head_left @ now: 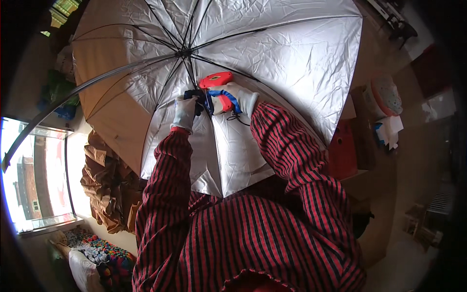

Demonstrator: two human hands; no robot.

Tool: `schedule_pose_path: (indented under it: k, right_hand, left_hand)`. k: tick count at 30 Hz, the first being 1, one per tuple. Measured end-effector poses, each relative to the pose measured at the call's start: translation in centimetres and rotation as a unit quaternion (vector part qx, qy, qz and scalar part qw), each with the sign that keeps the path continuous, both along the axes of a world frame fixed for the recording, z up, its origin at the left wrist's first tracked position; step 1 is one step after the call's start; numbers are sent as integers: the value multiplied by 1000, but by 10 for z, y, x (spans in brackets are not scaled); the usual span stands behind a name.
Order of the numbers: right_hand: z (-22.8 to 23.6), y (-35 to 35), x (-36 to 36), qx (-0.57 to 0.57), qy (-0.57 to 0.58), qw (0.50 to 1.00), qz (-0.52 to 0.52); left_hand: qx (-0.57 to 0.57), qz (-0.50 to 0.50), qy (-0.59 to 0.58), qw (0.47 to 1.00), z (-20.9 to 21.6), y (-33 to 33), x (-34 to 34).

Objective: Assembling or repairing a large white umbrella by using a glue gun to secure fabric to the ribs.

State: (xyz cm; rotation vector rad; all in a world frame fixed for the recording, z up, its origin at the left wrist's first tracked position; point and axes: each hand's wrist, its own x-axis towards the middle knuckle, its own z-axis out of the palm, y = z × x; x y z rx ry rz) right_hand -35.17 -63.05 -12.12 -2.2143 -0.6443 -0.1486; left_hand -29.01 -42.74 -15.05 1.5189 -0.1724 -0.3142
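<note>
Got my right hand (237,97) clamped on the red tool (217,82), left hand (186,110) pinching an umbrella (272,53) rib; next squeeze needs steady aim.

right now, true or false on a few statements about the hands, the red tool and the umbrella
1. Both hands wear white gloves. True: left hand, right hand.
2. The right hand grips a red tool. True.
3. The umbrella is folded shut. False: it is spread open, silver lining and ribs showing.
4. The sleeves are plain blue. False: red with black stripes.
5. The left hand hangs away from the ribs. False: it is at a rib beside the tool.
</note>
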Motion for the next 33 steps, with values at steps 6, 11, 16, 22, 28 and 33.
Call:
schedule_pose_path:
  k: [6,11,16,22,28,33]
  right_hand:
    - [10,4,6,-23,20,999,19]
    - [0,33,13,492,439,732,-172]
    - [-4,27,6,505,467,714,-127]
    - [-30,25,7,378,141,915,-13]
    - [-32,42,13,563,461,685,36]
    - [-9,43,-13,443,224,856,-147]
  left_hand:
    - [80,18,-4,997,11,-14,-11]
    - [182,62,-53,980,-9,-11,3]
    - [380,82,-237,890,5,-16,-6]
    - [459,40,-340,820,59,10,47]
    - [550,6,-360,754,75,60,93]
    - [411,155,-373,817,42,75,66]
